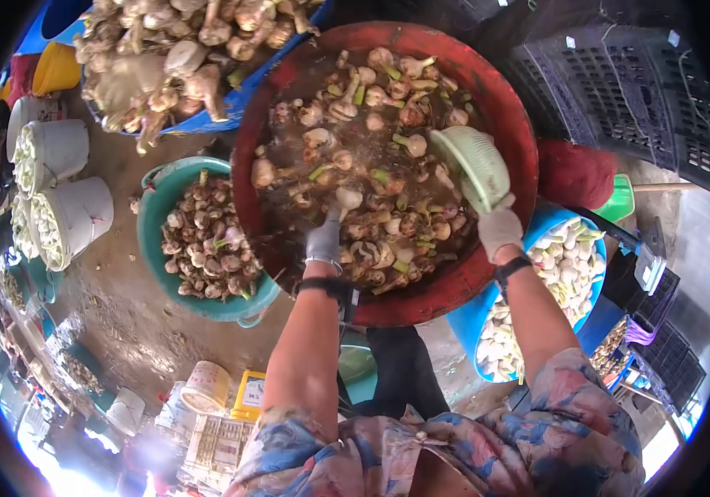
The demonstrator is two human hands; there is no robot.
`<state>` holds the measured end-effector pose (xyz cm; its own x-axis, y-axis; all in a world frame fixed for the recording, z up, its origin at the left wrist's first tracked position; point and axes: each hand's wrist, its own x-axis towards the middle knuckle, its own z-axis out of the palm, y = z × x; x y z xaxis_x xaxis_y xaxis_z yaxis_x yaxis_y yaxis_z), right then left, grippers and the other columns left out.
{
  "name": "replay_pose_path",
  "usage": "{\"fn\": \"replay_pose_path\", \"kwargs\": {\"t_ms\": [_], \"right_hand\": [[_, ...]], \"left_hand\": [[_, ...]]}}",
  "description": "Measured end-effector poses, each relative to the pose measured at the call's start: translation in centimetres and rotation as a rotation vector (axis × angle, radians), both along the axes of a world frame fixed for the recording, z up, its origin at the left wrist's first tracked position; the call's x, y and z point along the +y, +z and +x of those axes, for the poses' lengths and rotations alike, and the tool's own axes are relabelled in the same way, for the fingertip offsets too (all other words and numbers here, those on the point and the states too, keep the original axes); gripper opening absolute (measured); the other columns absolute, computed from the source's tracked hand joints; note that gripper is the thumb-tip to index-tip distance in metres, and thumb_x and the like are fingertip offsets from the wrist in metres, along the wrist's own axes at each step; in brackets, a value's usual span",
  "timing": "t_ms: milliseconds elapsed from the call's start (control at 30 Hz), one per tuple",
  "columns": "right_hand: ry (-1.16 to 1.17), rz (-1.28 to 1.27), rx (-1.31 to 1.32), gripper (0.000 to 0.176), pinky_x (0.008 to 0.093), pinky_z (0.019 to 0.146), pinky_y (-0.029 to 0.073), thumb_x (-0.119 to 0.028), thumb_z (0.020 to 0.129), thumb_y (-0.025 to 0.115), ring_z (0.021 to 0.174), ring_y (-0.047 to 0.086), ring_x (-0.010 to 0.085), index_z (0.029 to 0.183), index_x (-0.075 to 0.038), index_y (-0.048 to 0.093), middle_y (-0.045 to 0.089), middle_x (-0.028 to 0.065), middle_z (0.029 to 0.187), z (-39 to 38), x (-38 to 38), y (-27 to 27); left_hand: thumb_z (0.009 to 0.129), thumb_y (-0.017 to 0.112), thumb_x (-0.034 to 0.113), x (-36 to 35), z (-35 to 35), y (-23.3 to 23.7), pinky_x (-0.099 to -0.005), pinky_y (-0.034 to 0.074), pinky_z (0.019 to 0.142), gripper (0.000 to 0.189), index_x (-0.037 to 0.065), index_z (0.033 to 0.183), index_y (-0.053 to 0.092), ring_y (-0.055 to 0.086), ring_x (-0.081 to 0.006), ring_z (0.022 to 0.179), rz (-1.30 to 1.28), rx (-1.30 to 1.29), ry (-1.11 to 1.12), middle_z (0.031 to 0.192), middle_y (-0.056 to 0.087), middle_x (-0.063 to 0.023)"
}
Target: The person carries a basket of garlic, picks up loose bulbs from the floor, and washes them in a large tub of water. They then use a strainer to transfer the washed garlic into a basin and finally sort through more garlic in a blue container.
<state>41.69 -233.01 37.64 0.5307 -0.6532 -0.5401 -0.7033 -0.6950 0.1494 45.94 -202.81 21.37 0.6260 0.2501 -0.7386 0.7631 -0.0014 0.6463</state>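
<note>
my right hand (500,230) grips the pale green plastic scoop (472,166), my left hand (323,240) i cannot tell; tipping could drop wet white bulbs (348,197).

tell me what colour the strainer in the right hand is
Pale green; the strainer in the right hand shows best in the head view.

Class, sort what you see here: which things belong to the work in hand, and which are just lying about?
In use: red basin, garlic bulbs, green strainer held by right hand, left hand among the bulbs.
Lying about: teal tub, white buckets, black crates, blue tub.
</note>
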Motion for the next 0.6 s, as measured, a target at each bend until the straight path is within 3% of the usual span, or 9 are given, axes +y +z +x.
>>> {"fn": "replay_pose_path", "kwargs": {"t_ms": [200,233,300,367,400,433,500,533,600], "right_hand": [[-0.108,0.157,-0.032,0.044,0.0484,0.075,0.051,-0.029,0.088,0.048,0.085,0.064,0.0398,0.1,0.013,0.052,0.064,0.028,0.09,-3.5,0.7,-15.1],[-0.114,0.157,-0.035,0.044,0.0484,0.075,0.051,-0.029,0.088,0.048,0.085,0.064,0.0398,0.1,0.013,0.052,0.064,0.028,0.09,-2.9,0.3,-15.4],[-0.363,0.667,0.211,0.03,0.0387,0.063,0.055,-0.014,0.09,0.047,0.075,0.067,0.0354,0.115,0.003,0.052,0.065,0.021,0.099,-0.8,-0.1,-13.9],[-0.532,0.699,0.142,0.028,0.0363,0.056,0.056,-0.006,0.09,0.046,0.071,0.067,0.0302,0.116,-0.005,0.056,0.065,0.0162,0.1,1.1,0.2,-13.4],[0.169,0.743,0.053,0.026,0.0376,0.054,0.054,-0.009,0.089,0.05,0.066,0.066,0.0266,0.113,-0.006,0.058,0.064,0.0149,0.09,-3.2,-2.5,-20.7],[0.168,0.737,0.04,0.026,0.0376,0.054,0.054,-0.009,0.089,0.05,0.066,0.066,0.0266,0.113,-0.006,0.058,0.064,0.0149,0.09,-3.6,-2.1,-20.0],[0.513,0.761,-0.275,0.02,0.0322,0.049,0.051,-0.015,0.092,0.047,0.055,0.062,0.0215,0.102,-0.004,0.059,0.061,0.0088,0.066,-3.4,-1.0,-16.2],[-0.349,1.066,0.03,0.019,0.0305,0.049,0.049,-0.011,0.09,0.048,0.055,0.06,0.018,0.102,-0.005,0.061,0.06,0.0065,0.067,-2.0,-0.1,-13.9],[-0.091,1.068,-0.024,0.018,0.0296,0.048,0.048,-0.01,0.09,0.047,0.055,0.059,0.0166,0.101,-0.005,0.061,0.06,0.0058,0.067,-3.1,0.5,-11.9]], "left_hand": [[0.078,0.075,0.04,-2.1,4.9,-0.6,-0.0324,0.041,0.096,0.071,0.003,0.13,0.046,0.051,-0.0234,0.114,-0.001,0.258,-0.024,0.125,0.054,-0.0106],[0.078,0.075,0.04,-2.5,5.3,-0.6,-0.0324,0.041,0.096,0.071,0.003,0.13,0.046,0.051,-0.0234,0.114,-0.001,0.255,-0.03,0.125,0.054,-0.0106],[0.079,0.072,0.043,-3.5,6.1,1.9,-0.0306,0.047,0.09,0.063,0.004,0.124,0.051,0.054,-0.0215,0.109,-0.325,0.221,-0.022,0.12,0.057,-0.0086],[0.08,0.069,0.048,-4.9,7.4,3.6,-0.0295,0.053,0.081,0.062,0.004,0.121,0.055,0.06,-0.0197,0.1,-0.357,0.318,-0.076,0.119,0.057,-0.0088],[0.076,0.068,0.056,-5.2,7.9,2.8,-0.0312,0.045,0.09,0.075,0.002,0.125,0.053,0.053,-0.0194,0.109,-0.243,0.285,-0.261,0.126,0.053,-0.01],[0.072,0.067,0.065,-5.4,8.1,2.3,-0.0329,0.038,0.099,0.088,0.0,0.13,0.051,0.047,-0.0191,0.118,-0.124,0.254,-0.443,0.133,0.05,-0.0111],[0.074,0.065,0.064,-6.4,8.5,2.3,-0.0339,0.038,0.098,0.081,0.001,0.125,0.055,0.05,-0.0191,0.114,-0.147,0.245,-0.369,0.124,0.056,-0.0106],[0.076,0.065,0.062,-6.3,8.4,2.4,-0.0344,0.04,0.095,0.077,0.001,0.122,0.058,0.053,-0.0195,0.109,-0.237,0.228,-0.396,0.118,0.06,-0.01],[0.078,0.067,0.054,-6.3,7.9,3.4,-0.0348,0.046,0.085,0.063,0.001,0.112,0.062,0.06,-0.0191,0.096,-0.36,0.27,-0.366,0.102,0.066,-0.0072]]}}
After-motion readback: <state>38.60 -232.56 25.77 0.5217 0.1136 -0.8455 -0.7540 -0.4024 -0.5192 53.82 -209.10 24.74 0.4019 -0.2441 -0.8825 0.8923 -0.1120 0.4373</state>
